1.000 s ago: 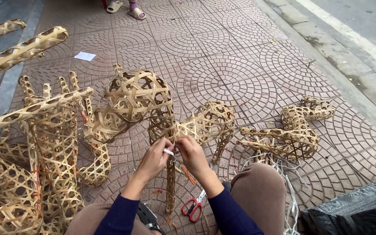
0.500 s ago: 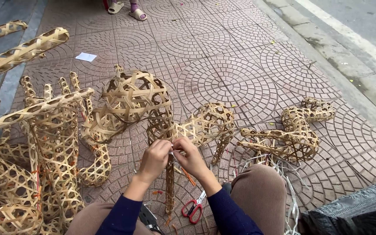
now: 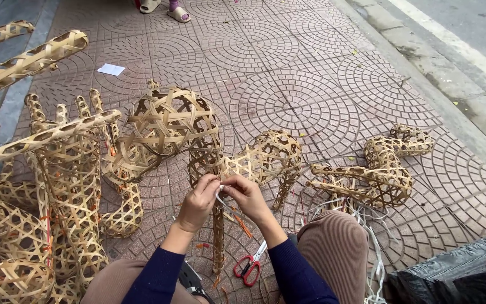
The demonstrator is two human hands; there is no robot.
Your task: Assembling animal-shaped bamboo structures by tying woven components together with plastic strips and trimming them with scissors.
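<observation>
Hands: left hand (image 3: 198, 201) and right hand (image 3: 247, 195) pinch a white strip (image 3: 219, 194) on the woven bamboo frame (image 3: 220, 169).
Ground: red scissors (image 3: 248, 267) on brick pavement (image 3: 288, 84).

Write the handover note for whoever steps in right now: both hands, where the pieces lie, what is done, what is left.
Left hand and right hand: together at the woven bamboo frame, pinching a thin white strip at its joint.
Around: red-handled scissors on the paving by the right knee; a finished-looking woven figure to the right; more woven pieces stacked at left.
Done: the frame's weave looks complete.
Left: the tie at the joint appears unfinished.
</observation>
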